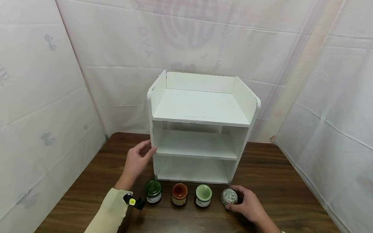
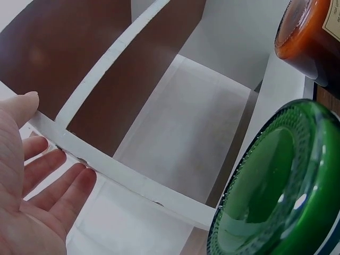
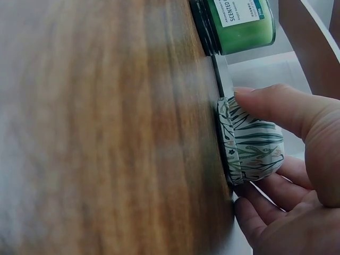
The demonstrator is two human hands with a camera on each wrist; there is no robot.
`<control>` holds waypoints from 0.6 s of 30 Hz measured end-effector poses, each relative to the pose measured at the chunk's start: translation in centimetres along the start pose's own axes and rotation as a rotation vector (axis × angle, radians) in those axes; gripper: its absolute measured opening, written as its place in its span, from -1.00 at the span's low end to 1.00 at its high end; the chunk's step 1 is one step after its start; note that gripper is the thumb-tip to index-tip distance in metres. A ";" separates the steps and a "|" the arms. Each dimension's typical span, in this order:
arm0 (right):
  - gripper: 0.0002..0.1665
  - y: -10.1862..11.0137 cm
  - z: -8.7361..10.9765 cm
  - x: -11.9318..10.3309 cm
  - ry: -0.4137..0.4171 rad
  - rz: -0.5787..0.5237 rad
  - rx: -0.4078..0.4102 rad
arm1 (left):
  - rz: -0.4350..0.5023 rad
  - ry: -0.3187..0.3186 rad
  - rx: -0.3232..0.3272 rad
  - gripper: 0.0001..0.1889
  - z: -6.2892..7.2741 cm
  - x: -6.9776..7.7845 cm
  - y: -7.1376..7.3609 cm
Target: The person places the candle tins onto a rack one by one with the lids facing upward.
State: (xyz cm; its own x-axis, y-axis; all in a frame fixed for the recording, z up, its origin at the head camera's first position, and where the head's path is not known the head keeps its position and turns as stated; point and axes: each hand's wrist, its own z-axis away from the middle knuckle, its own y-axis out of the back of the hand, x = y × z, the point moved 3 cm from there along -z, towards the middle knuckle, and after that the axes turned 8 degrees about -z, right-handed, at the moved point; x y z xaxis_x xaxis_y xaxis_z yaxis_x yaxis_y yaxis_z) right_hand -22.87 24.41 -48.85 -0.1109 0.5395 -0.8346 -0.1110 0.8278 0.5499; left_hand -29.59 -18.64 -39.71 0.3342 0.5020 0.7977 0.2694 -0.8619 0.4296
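A white wooden shelf [image 1: 201,155] with open tiers stands upright on the table. My left hand [image 1: 138,160] holds its left side panel, thumb at the front edge and fingers along the outside, as the left wrist view shows. At the right end of a row of jars, my right hand [image 1: 247,204] grips a small round tin [image 3: 255,143] with a leaf pattern, thumb on one side and fingers on the other. The tin rests on the table. Left of it stand a light green candle jar [image 1: 203,195], an amber jar [image 1: 179,194] and a dark green jar [image 1: 153,191].
The dark wooden table [image 1: 279,181] extends to both sides of the shelf. White printed sheeting [image 1: 116,81] hangs behind and at both sides. The jars stand in a line just before the shelf's front, the dark green one near my left wrist.
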 end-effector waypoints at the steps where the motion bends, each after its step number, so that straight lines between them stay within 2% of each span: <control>1: -0.10 0.0 -0.1 0.0 0.002 0.004 0.000 | -0.002 0.000 0.000 -0.53 0.0 0.0 0.0; 11: -0.12 -0.1 -0.2 0.0 0.002 0.013 0.014 | -0.017 -0.025 0.001 -0.56 -0.2 -0.5 -0.1; 18: -0.13 -0.1 -0.1 0.1 -0.009 0.021 0.019 | -0.026 -0.053 0.004 -0.55 -0.2 -0.4 0.0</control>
State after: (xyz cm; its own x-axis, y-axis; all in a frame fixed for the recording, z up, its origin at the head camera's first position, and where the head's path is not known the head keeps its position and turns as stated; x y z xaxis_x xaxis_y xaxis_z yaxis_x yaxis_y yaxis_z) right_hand -23.01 24.36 -48.93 -0.1037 0.5579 -0.8234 -0.0895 0.8192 0.5664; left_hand -29.90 -18.82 -39.91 0.3745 0.5274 0.7626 0.2818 -0.8483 0.4483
